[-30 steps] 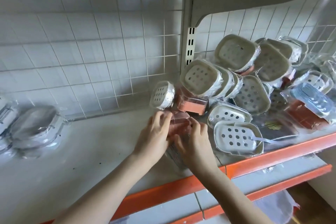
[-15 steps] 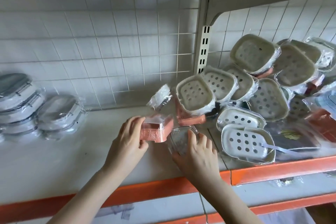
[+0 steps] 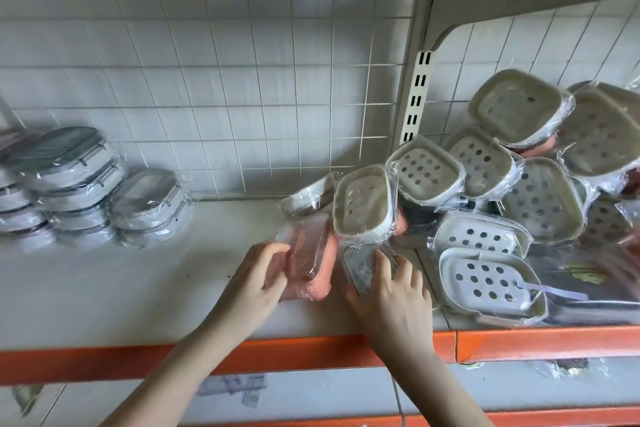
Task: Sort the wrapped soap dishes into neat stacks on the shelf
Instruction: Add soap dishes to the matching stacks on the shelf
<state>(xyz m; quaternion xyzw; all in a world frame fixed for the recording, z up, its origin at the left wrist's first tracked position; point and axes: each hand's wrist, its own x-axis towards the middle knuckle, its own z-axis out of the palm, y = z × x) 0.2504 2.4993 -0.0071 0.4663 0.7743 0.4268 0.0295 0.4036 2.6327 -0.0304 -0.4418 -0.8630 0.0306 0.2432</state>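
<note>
The pink soap dish (image 3: 310,255) is wrapped in shiny clear plastic and has a see-through lid. It lies on the white shelf (image 3: 104,291), just left of the messy pile of white soap dishes (image 3: 485,204). Its long side runs from the front of the shelf toward the back, leaning a bit to the right. The left hand (image 3: 256,282) grips its left edge with curled fingers. The right hand (image 3: 394,291) lies on a clear soap dish (image 3: 362,262) right beside the pink one, fingers bent over it.

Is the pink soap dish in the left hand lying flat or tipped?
Tipped: the pink soap dish stands on edge, gripped by the left hand.
</note>
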